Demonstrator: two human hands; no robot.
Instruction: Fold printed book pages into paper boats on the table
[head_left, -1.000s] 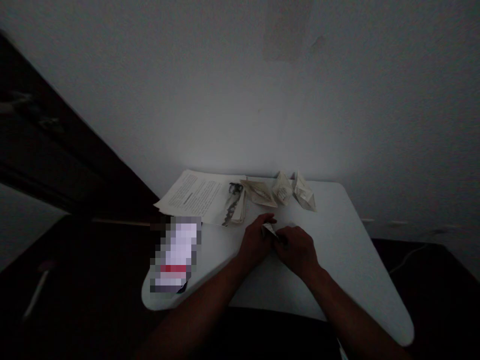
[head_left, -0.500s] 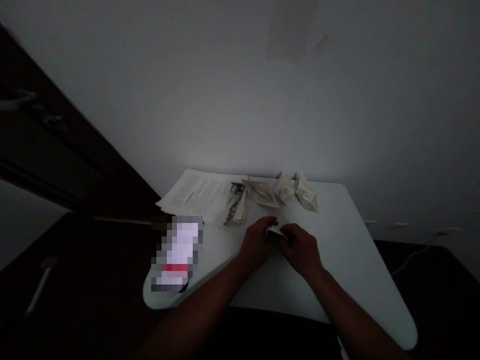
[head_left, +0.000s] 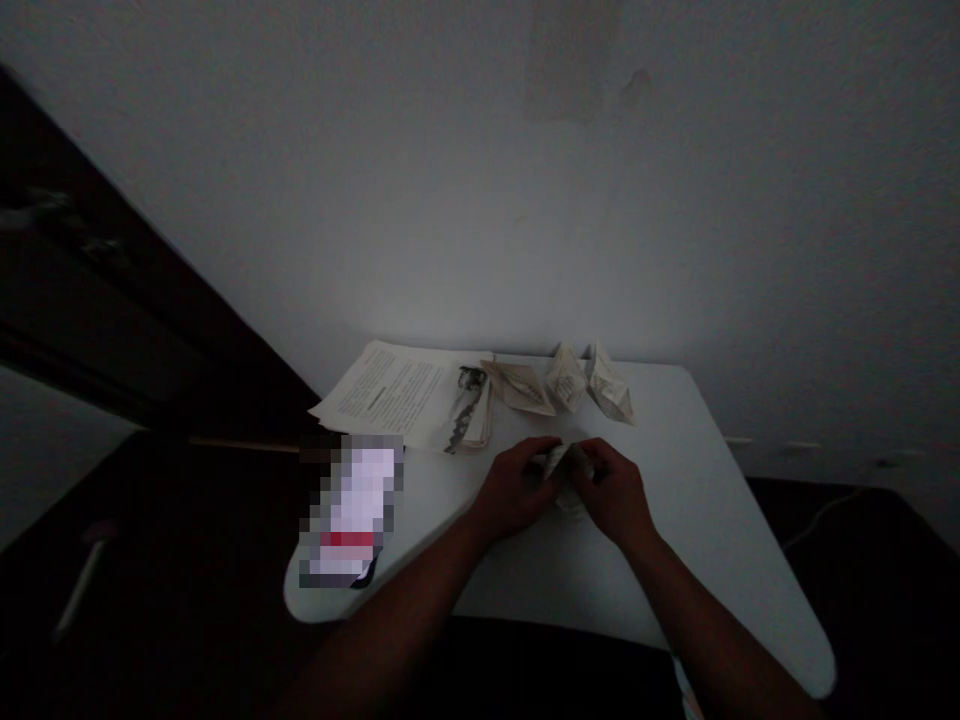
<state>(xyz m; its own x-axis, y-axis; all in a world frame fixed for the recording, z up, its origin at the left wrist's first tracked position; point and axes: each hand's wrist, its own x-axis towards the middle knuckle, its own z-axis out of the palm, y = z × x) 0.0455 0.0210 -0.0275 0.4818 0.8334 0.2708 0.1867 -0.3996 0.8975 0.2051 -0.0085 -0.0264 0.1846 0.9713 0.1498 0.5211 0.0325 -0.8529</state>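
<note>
A small folded piece of printed paper (head_left: 556, 460) is pinched between my two hands, above the middle of the white table (head_left: 697, 520). My left hand (head_left: 517, 487) grips its left side and my right hand (head_left: 613, 490) its right side, with the fingers of both closed. Much of the paper is hidden behind the fingers and in shadow. Beyond the hands, three folded paper boats stand in a row: a left one (head_left: 521, 386), a middle one (head_left: 566, 380) and a right one (head_left: 610, 385).
Printed sheets (head_left: 397, 395) lie in a stack at the table's back left. A phone (head_left: 352, 510) with a blurred-out screen rests near the left edge. A wall (head_left: 450, 200) rises behind the table, and a dark door (head_left: 112, 260) stands at left.
Both hands have shifted slightly and the right has turned a little. The folded paper between them now stands up in a peak, with part of it showing below the fingers.
</note>
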